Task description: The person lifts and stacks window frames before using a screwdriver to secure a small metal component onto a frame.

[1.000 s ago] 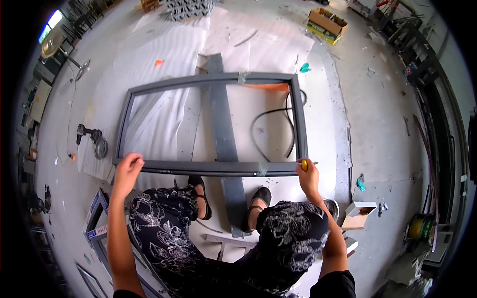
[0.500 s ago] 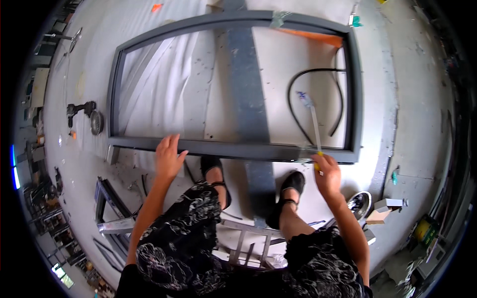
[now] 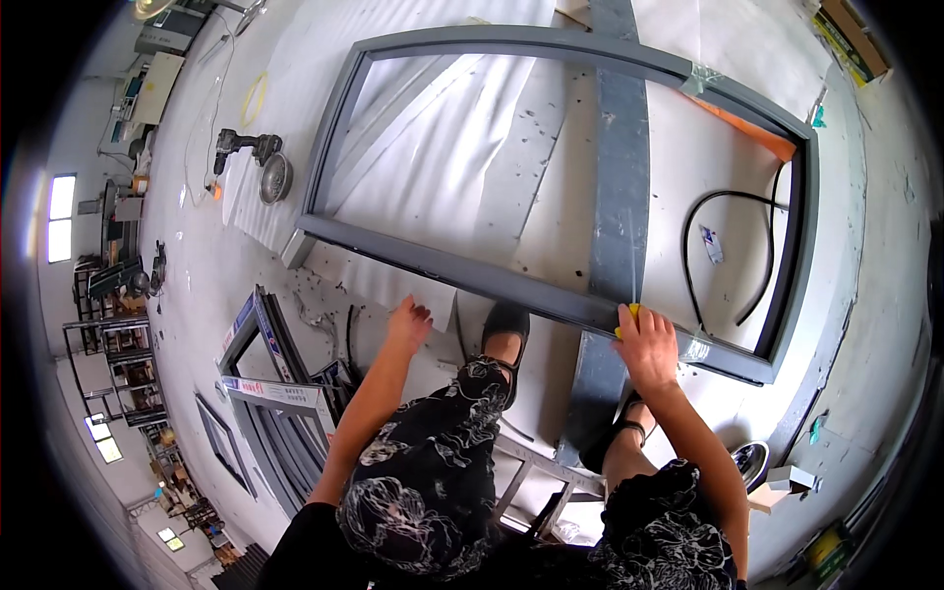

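A large dark grey window frame (image 3: 472, 269) lies in front of me, its near bar under my hands. My right hand (image 3: 647, 349) is closed around the yellow handle of a screwdriver (image 3: 631, 313) over the near bar. Its thin shaft points away from me and is hard to make out. My left hand (image 3: 409, 323) hovers short of the near bar, touching nothing, with loosely bent fingers apart. Clear tape (image 3: 694, 349) wraps the near bar just right of my right hand. A small blue-and-white packet (image 3: 711, 244) and a black cable (image 3: 691, 258) lie inside the frame's outline.
A cordless drill (image 3: 246, 147) and a round metal dish (image 3: 276, 179) sit at the left. More grey frames (image 3: 280, 403) are stacked at lower left. A grey beam (image 3: 619, 177) runs under the window frame. An open cardboard box (image 3: 782, 484) stands at lower right.
The view has turned, so the window frame now sits tilted and further right. My left hand has come off the near bar. The right hand with the screwdriver is now left of the tape.
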Demonstrator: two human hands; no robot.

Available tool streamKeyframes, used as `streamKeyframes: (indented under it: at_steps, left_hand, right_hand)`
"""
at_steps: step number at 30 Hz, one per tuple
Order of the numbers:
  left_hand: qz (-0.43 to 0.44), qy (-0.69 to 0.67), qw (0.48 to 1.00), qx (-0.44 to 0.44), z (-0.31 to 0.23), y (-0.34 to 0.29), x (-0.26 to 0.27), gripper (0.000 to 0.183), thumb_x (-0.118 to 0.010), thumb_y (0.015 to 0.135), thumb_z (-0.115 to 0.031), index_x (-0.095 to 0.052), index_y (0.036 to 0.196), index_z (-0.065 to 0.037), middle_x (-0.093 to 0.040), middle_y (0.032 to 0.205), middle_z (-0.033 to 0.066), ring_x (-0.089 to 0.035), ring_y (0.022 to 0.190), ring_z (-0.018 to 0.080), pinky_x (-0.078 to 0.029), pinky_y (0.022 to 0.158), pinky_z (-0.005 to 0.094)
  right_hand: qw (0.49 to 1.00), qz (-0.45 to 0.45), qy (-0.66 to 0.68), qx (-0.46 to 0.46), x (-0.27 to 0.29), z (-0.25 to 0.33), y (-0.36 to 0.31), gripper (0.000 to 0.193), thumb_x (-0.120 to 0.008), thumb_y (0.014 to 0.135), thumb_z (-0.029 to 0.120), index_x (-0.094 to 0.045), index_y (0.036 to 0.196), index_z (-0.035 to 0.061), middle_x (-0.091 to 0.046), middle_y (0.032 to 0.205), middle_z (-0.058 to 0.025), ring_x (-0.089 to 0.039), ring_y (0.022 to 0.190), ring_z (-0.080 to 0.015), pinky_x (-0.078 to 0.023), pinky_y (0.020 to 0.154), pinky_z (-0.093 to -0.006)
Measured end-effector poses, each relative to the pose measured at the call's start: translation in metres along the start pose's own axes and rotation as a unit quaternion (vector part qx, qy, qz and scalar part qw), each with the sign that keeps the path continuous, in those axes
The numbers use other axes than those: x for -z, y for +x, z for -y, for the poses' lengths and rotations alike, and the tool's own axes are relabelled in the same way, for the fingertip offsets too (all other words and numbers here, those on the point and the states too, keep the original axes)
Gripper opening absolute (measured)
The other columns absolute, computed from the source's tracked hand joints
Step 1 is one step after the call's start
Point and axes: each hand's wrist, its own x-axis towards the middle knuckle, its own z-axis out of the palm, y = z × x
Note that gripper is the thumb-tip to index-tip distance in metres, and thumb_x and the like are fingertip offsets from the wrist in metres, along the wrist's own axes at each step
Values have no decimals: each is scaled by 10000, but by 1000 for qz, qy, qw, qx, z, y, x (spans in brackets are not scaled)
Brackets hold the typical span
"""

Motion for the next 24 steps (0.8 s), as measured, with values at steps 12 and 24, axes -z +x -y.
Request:
streamKeyframes:
  at_steps: [12,24]
  left_hand:
    - [34,-287,955,66,-47,-16,-65,721,-486,850,-704,-581,1118,-41,-630,1068,80,-591,1061,268,-475,965,479]
    - [131,-306,933,135,5,-67,-146,759,-425,876,-712,-491,1159,-12,-562,1053,72,-549,1014,235,-387,1073,458]
  right_hand:
    - [997,75,20,-15,46,-78,5,448,-812,631,172,-587,1013,108,-572,950,-91,-575,954,-302,-466,815,-417]
    - [980,114,-73,-142,62,-173,34,502,-824,620,41,-620,1078,81,-603,1083,-102,-564,1101,-303,-449,953,-412]
